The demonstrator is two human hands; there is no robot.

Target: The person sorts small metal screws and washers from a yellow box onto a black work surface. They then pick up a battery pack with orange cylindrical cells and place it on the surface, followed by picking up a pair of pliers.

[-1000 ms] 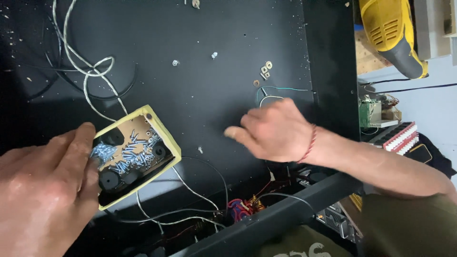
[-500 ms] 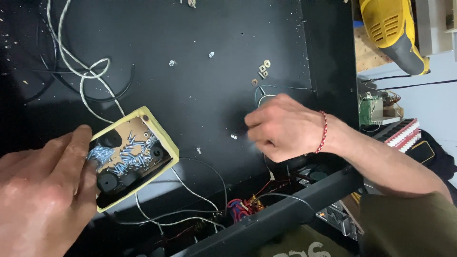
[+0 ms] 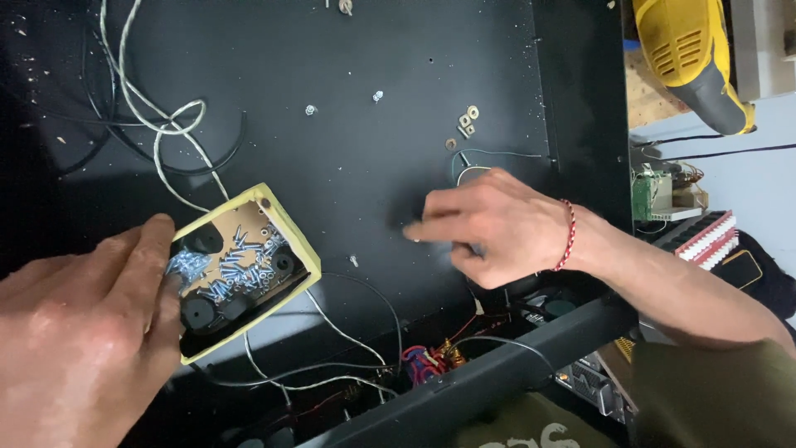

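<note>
Head view: right hand [image 3: 506, 228] grip narrow, forefinger and thumb pinched low on the black metal panel [image 3: 348, 158]; too small to tell if anything sits between them. Left hand [image 3: 83, 332] flat, fingers spread on the rim of the small yellow-green open box [image 3: 240, 265] of loose silver screws [image 3: 224, 265], bottom left of the panel. Risks, my read: extra weight on that rim tips the box and spills screws into the wiring below; a fumbled pinch drops a part among the loose brass washers [image 3: 466, 120] or thin white wires [image 3: 166, 124].
</note>
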